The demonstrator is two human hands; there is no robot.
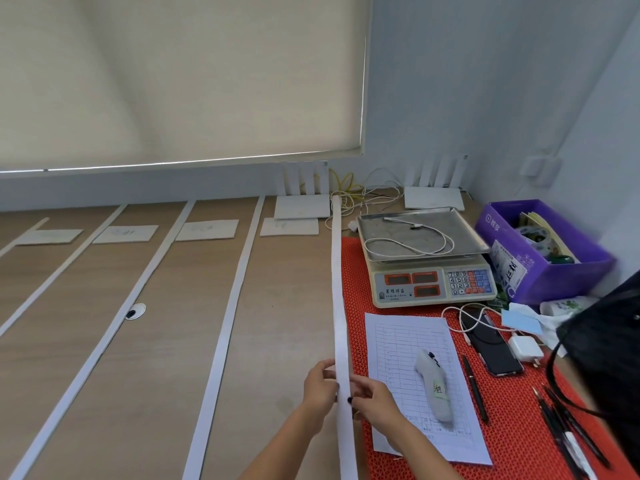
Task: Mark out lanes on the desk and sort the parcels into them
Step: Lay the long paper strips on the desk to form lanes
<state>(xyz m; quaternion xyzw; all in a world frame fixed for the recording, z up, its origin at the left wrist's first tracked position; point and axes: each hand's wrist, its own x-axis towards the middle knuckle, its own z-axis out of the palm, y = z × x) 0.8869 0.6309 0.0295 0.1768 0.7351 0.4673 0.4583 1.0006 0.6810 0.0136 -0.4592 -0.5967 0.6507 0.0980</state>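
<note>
A long white paper strip (pixel 338 289) runs from the back of the wooden desk (pixel 284 323) to its front edge, along the left side of the red mat. My left hand (pixel 320 382) pinches the strip's left edge. My right hand (pixel 372 398) holds its right edge, thumb on top. Three more white strips (pixel 239 289) lie in parallel to the left and mark lanes. Small white labels (pixel 206 230) lie at the head of the lanes. No parcels are in view.
A red mesh mat (pixel 519 427) carries a weighing scale (pixel 429 268), a printed form (pixel 408 341), a handheld scanner (pixel 434 389), pens, a phone and a charger. A purple box (pixel 543 271) stands at the right, with a black bag in front of it. Routers and cables line the back wall.
</note>
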